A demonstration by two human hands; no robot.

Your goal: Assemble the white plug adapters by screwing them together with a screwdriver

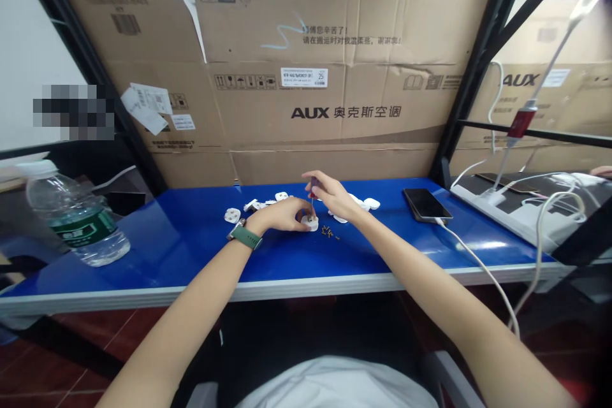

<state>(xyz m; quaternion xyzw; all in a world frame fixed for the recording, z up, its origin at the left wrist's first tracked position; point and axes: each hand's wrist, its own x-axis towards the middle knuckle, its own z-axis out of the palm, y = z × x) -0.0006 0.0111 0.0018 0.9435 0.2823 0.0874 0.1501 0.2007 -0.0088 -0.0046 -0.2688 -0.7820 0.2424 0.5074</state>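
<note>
My left hand (287, 213), wearing a watch with a green strap (247, 236), is closed on a small white plastic plug part (310, 223) that rests on the blue table. In my right hand (329, 192) is an upright screwdriver (313, 191), gripped near its dark reddish handle. Its thin shaft points down into the plug part; the exact contact is too small to see. Several small brass pieces (327, 231) lie just right of the plug part. A white part with holes (232, 215) sits left of my left hand, and more white parts (370, 203) lie behind my right hand.
A plastic water bottle (81, 217) stands at the left. On the right lies a phone (427, 204) with a white charging cable (471, 248), near a white power strip (502, 217). Cardboard panels (335, 134) close off the back of the blue table (191, 268).
</note>
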